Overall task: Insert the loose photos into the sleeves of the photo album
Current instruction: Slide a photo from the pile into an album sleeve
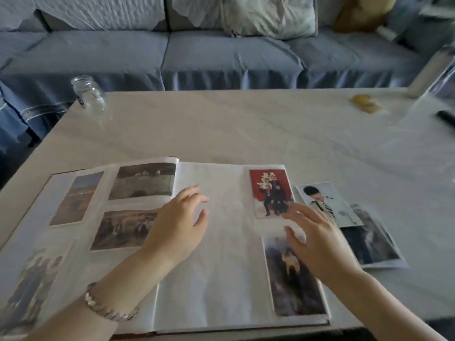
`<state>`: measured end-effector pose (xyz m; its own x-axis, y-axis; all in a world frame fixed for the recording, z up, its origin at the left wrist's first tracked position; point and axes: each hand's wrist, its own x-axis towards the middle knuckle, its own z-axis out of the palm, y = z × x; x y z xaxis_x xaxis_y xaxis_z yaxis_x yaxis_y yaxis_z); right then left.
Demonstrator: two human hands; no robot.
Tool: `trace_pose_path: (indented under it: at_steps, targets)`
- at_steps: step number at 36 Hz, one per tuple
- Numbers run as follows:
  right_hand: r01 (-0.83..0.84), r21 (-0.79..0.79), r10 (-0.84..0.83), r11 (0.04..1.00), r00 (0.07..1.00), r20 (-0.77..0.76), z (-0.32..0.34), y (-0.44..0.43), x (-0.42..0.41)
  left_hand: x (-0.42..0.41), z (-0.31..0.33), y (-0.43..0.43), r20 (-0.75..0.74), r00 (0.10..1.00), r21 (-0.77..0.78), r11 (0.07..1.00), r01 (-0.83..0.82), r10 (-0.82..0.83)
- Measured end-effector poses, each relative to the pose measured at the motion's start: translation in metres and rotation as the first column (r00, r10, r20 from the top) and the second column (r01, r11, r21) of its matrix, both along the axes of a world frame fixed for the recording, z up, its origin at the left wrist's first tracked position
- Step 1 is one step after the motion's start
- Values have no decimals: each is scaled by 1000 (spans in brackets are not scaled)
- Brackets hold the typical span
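Two bare hands reach over an open photo album [216,279] that lies flat at the near edge of a pale table [246,124]. A silver bracelet [108,307] circles the left wrist. On the right page, a dark photo [293,279] sits in the near corner, partly covered by the right wrist.

The left hand [179,225] is over the centre fold, fingers straight and loosely spread, holding nothing; whether it touches the page cannot be told. The right hand [317,242] is likewise spread and holds nothing, its fingertips over the lower corner of a red photo [268,190] at the far end of the right page; contact there cannot be told. Four faded prints [145,180] fill the left page.

Just right of the album, on the bare table, lie the loose photos: a portrait print [330,205], its near corner overlapping a darker print [371,242].

Farther back, a clear glass jar [88,94] stands at the table's far left corner, a small yellowish object [366,103] lies near the far right, and a dark object [445,119] is at the right edge. Beyond the table runs a blue sofa [221,57] with a pale cushion [268,16].
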<state>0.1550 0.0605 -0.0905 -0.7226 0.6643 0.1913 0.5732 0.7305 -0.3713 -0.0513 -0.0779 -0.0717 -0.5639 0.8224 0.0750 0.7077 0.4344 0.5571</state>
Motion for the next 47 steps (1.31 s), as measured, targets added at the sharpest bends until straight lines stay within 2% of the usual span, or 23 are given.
trace_pose_path:
  at_steps: [2, 5, 11, 14, 21, 27, 30, 35, 37, 41, 44, 47]
  targets:
    - [128, 6, -129, 992, 990, 53, 6, 18, 27, 12, 0, 12, 39, 999, 19, 999, 30, -31]
    - [270, -19, -259, 963, 939, 226, 6, 37, 59, 26, -1, 25, 58, 994, 33, 996, 87, -89]
    - [357, -38, -283, 933, 795, 536, -13, 48, 90, 44, -1, 36, 109, 982, 34, 988, 151, -154]
    - [328, 34, -293, 944, 786, 545, -11, 43, 91, 47, 0, 37, 133, 976, 46, 985, 168, -172]
    - [352, -53, -264, 935, 786, 559, 1, 42, 98, 49, 0, 35, 229, 957, 41, 984, 172, -176]
    - [333, 74, -307, 940, 730, 610, 13, 39, 97, 53, 0, 36, 247, 954, 43, 986, 163, -168]
    - [359, 64, -325, 931, 738, 591, 15, 39, 98, 55, 1, 36, 244, 955, 40, 985, 166, -171]
    - [480, -93, -376, 873, 780, 500, 23, 40, 103, 54, 2, 36, 276, 948, 40, 988, 152, -157]
    - [493, -44, -411, 869, 767, 493, 27, 41, 104, 54, 3, 36, 299, 943, 40, 989, 141, -147]
    - [504, 158, -516, 849, 729, 449, 42, 44, 110, 55, 7, 38, 361, 924, 66, 992, 112, -128]
    - [551, 207, -589, 808, 760, 274, 52, 49, 113, 55, 10, 40, 399, 909, 90, 992, 94, -122]
    - [549, 71, -554, 833, 825, 115, 64, 49, 106, 55, 12, 41, 458, 881, 102, 992, 80, -118]
